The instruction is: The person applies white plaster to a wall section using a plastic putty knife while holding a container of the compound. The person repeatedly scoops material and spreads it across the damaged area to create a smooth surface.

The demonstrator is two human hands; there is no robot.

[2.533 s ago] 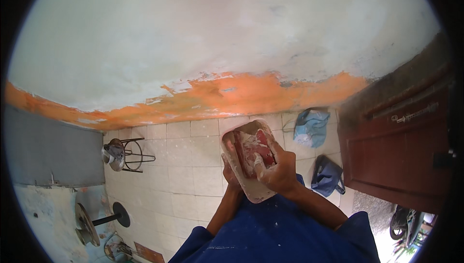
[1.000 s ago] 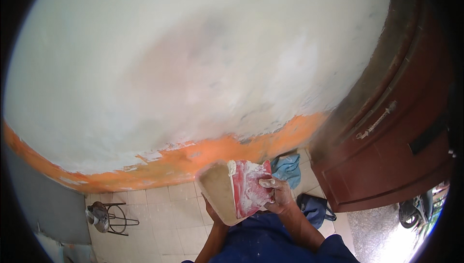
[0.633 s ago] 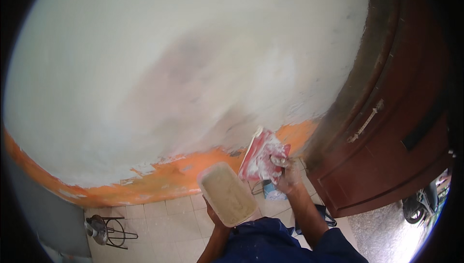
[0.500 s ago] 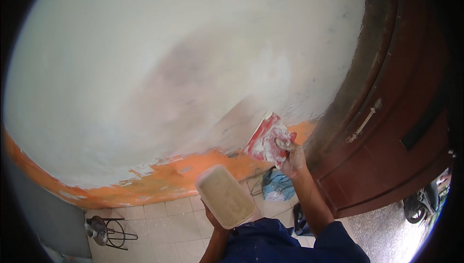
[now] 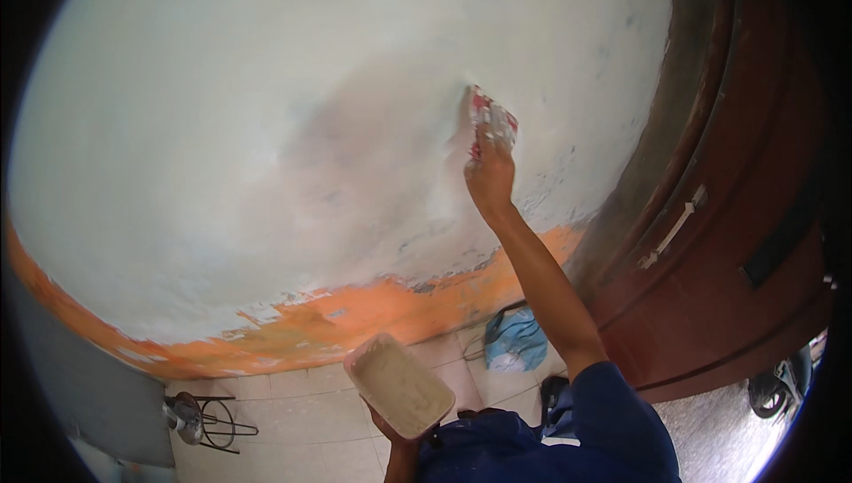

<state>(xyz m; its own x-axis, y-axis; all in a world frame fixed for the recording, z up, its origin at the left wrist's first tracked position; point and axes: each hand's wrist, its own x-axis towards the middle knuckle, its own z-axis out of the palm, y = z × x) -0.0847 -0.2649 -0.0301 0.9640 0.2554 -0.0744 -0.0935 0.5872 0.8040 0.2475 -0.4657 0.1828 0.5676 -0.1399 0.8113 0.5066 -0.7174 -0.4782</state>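
My right hand reaches up to the pale plastered wall, shut on a red spreader smeared with white paste, its edge at the wall surface. Low on the picture my left hand holds a rectangular plastic tub coated inside with beige paste; most of its fingers are hidden under the tub. A ragged band of orange paint runs along the bottom of the wall.
A brown door with a light handle stands at the right. A blue bag and a dark bag lie on the tiled floor. A round stool is at lower left, a motorbike outside at lower right.
My right hand has lifted the spreader out of the tub and moved it up onto the wall. My left hand still holds the tub, now lower in view.
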